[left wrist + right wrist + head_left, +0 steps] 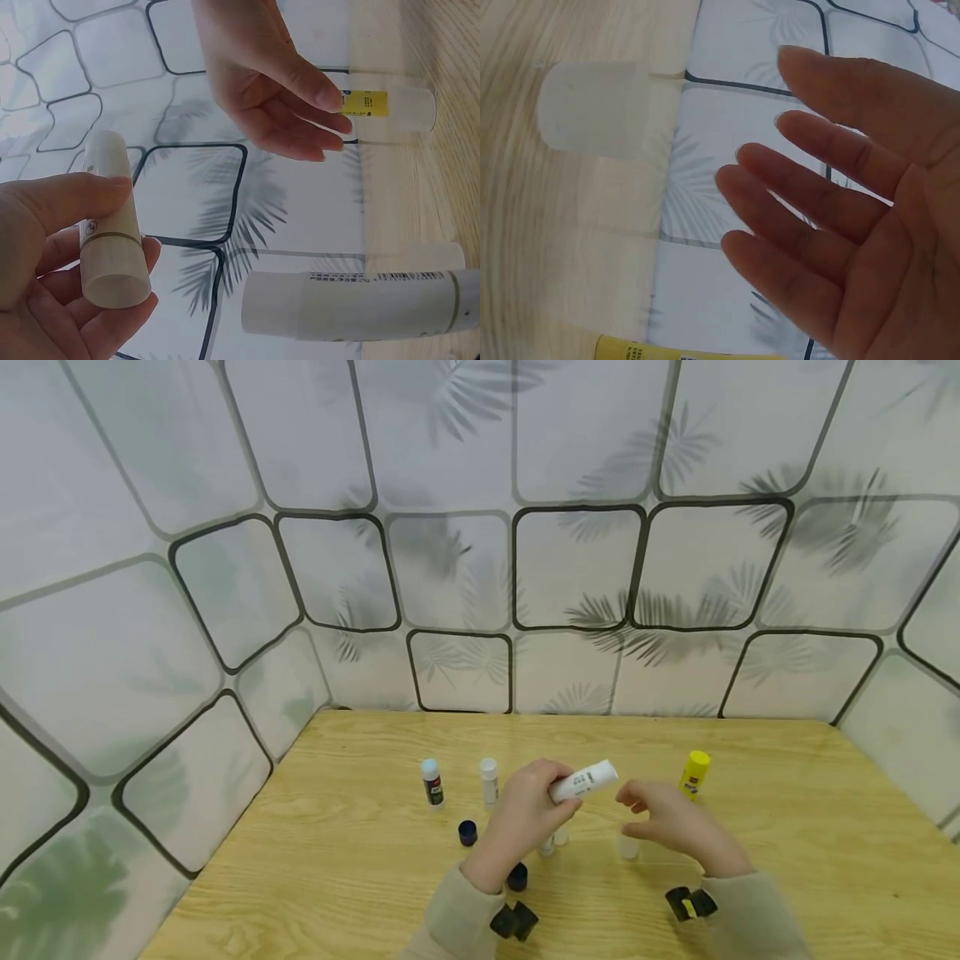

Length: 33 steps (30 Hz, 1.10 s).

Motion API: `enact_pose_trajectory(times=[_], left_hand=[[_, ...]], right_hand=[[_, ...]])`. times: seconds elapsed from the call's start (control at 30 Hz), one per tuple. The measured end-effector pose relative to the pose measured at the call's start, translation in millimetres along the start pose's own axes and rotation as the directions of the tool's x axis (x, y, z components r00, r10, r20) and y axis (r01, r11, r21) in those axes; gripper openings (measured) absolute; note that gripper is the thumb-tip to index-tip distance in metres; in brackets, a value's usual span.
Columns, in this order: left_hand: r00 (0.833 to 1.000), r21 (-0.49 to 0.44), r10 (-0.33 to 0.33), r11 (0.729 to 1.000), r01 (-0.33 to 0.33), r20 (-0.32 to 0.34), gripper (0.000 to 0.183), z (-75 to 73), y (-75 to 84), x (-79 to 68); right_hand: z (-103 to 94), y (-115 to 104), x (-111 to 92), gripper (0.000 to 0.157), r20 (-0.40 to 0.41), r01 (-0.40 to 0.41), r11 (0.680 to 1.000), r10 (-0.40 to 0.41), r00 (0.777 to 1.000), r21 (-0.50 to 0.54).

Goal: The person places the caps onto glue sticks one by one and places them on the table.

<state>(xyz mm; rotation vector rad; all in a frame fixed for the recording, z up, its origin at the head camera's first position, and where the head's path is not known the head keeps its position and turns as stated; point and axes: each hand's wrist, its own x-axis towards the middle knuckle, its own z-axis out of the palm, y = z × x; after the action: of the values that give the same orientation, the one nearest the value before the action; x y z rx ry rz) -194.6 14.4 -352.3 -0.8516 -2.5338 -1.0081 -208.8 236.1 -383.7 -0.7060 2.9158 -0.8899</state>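
Observation:
My left hand (525, 806) grips a white glue stick (583, 782), held tilted above the table with one end pointing up to the right. In the left wrist view, thumb and fingers wrap round its barrel (116, 225). To the right, my right hand (671, 822) hovers with its fingers loosely bent and nothing in them. Close below its fingertips, a translucent cap (628, 847) stands on the table. Behind that hand is a yellow glue stick (694, 772), its base partly covered.
A light-blue-capped glue stick (432, 783) and a white one (489, 781) stand at the left. Two dark blue caps (467, 832) lie nearer. Beyond the left hand, a small white container (547, 843) is partly hidden. Patterned cloth (465, 668) walls the table's back.

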Motion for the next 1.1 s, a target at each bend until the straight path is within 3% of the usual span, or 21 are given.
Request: enact_pose_trajectory(times=[0.23,0.77,1.1], left_hand=[[1.0,-0.006,-0.002,1.0,0.002,0.004,0.024,-1.2,1.3,-0.5],[1.0,0.017,0.005,1.0,-0.005,0.024,0.026,0.6,1.5,-0.5],[1.0,0.027,0.002,1.0,-0.003,0.029,0.027,-1.0,1.4,-1.4]], right_hand=[[9.2,4.1,-2.2,0.031,0.078,-0.074,0.997,0.075,0.994,-0.018],[17.8,3.9,-3.0,0.03,0.165,-0.073,0.995,0.082,0.983,-0.061],[23.9,1.6,2.0,0.028,0.191,-0.199,0.979,0.205,0.96,-0.05]])
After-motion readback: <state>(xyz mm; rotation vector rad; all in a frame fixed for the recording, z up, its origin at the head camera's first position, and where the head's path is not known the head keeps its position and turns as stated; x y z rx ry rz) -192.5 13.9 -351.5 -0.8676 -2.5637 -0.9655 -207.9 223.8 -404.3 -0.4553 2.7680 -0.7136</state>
